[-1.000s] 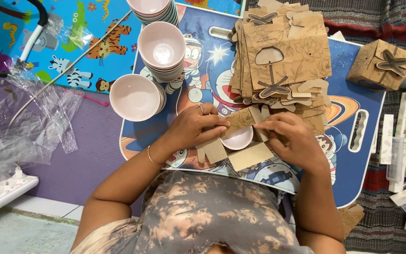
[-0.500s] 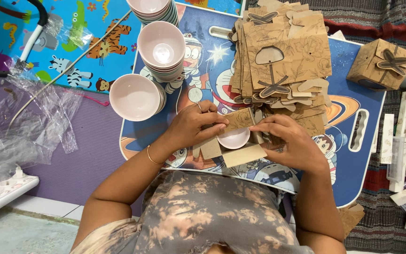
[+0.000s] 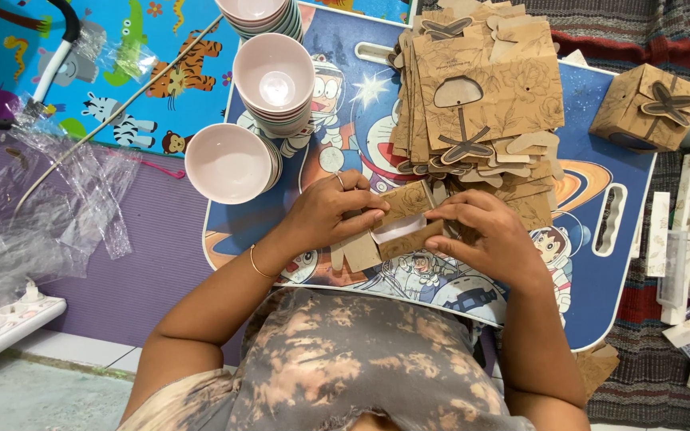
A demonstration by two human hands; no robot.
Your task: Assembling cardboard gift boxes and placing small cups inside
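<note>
— Head view: what being handled?
— Folding a brown cardboard box blank [image 3: 397,223], printed with a faint floral line pattern, pale inside showing, half formed, over the blue cartoon lap table [image 3: 600,168].
— Hands?
— Left hand [image 3: 331,214] and right hand [image 3: 485,235] both clamping its flaps.
— Nearby?
— Lying just beyond, a stack of flat blanks [image 3: 477,88]; standing left, pink bowls [image 3: 275,80].

cardboard box [image 3: 397,223] folded nearly closed around pink bowl, hands [image 3: 409,219] drawn together
</note>
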